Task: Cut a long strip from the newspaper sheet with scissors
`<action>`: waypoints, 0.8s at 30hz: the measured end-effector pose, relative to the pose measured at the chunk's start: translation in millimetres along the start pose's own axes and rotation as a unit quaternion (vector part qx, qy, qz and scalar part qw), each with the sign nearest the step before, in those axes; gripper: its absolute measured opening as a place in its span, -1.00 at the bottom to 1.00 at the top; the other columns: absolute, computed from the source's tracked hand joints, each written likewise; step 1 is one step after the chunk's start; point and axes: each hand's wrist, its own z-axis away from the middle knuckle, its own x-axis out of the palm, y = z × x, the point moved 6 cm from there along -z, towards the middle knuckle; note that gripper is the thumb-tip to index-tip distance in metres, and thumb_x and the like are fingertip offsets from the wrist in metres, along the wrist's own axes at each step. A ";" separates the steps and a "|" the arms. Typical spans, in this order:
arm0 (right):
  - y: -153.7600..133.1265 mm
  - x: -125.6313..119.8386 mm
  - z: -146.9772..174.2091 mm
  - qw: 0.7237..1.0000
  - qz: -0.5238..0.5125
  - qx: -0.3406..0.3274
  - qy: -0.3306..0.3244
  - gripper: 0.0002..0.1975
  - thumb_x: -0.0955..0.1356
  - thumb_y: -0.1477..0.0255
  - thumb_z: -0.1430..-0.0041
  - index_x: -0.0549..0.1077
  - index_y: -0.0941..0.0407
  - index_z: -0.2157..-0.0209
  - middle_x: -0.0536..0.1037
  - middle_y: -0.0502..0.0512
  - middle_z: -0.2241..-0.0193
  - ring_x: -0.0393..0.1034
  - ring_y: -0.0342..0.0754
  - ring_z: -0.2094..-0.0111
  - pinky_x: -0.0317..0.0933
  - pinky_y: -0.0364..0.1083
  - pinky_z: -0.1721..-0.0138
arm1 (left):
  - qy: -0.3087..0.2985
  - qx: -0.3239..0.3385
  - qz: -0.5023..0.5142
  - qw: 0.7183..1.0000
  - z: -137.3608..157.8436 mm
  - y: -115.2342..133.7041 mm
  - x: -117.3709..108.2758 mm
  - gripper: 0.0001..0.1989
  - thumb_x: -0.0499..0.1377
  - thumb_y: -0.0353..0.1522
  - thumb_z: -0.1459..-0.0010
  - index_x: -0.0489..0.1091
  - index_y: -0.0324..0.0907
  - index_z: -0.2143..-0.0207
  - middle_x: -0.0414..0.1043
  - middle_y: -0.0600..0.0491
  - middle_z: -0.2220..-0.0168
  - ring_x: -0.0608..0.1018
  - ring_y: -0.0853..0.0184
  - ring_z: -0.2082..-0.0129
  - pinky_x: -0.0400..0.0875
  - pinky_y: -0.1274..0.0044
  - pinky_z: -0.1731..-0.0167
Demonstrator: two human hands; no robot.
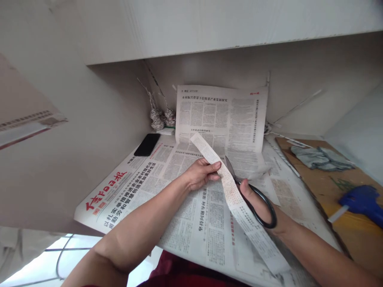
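My left hand point(203, 174) pinches a long strip of newspaper point(233, 195) between thumb and fingers, near its upper part. The strip slants from the upper left down to the lower right. My right hand point(254, 197) has its thumb and fingers about the black handles of a pair of scissors point(265, 207). The blades point up and to the left, close beside the strip's right edge. Whether they touch the paper I cannot tell. Under both hands lie printed newspaper sheets point(182, 223), and one newspaper sheet point(206, 111) stands propped against the back wall.
A black phone point(147, 144) lies at the back left. Behind it stand twisted paper bundles point(157, 118). On the right, a brown board point(299, 163) bears a grey cloth point(323, 158) and a blue glue gun point(362, 203). A white shelf edge point(209, 36) overhangs the work area.
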 end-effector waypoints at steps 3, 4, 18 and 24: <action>-4.2 -1.2 1.3 1.000 0.004 -0.011 0.026 -0.41 0.17 -0.16 -0.29 0.45 0.07 0.35 0.44 0.02 0.49 0.30 -0.02 0.43 0.28 -0.03 0.34 | 0.000 0.006 0.009 1.000 -0.5 1.6 -0.4 -0.81 0.48 -0.43 0.04 0.58 -0.33 0.38 0.60 0.00 0.42 0.61 0.45 0.47 0.48 0.74 0.54; -6.4 -1.1 1.7 0.999 0.007 -0.015 0.033 -0.42 0.20 -0.15 -0.28 0.47 0.07 0.32 0.44 0.03 0.48 0.31 0.00 0.41 0.29 -0.02 0.32 | 0.000 0.009 0.013 1.000 -0.4 2.1 -0.3 -0.81 0.48 -0.44 0.04 0.58 -0.34 0.38 0.60 0.00 0.41 0.61 0.44 0.46 0.49 0.73 0.51; -5.3 2.9 3.8 1.000 0.002 0.013 0.003 -0.36 0.16 -0.16 -0.30 0.43 0.10 0.46 0.44 0.01 0.56 0.32 -0.08 0.55 0.29 -0.08 0.48 | -0.015 0.010 0.013 1.000 -0.5 2.0 -2.4 -0.66 0.48 -0.27 0.03 0.53 -0.35 0.31 0.60 -0.08 0.39 0.64 0.32 0.45 0.55 0.61 0.55; -4.3 5.6 5.2 1.000 0.002 0.006 -0.009 -0.28 0.07 -0.17 -0.32 0.46 0.09 0.51 0.45 0.04 0.62 0.33 -0.06 0.61 0.30 -0.07 0.55 | -0.016 0.011 0.003 1.000 -3.1 -3.9 -2.0 -0.60 0.55 -0.26 0.19 0.55 -0.33 0.37 0.59 -0.02 0.41 0.57 0.44 0.49 0.30 0.73 0.66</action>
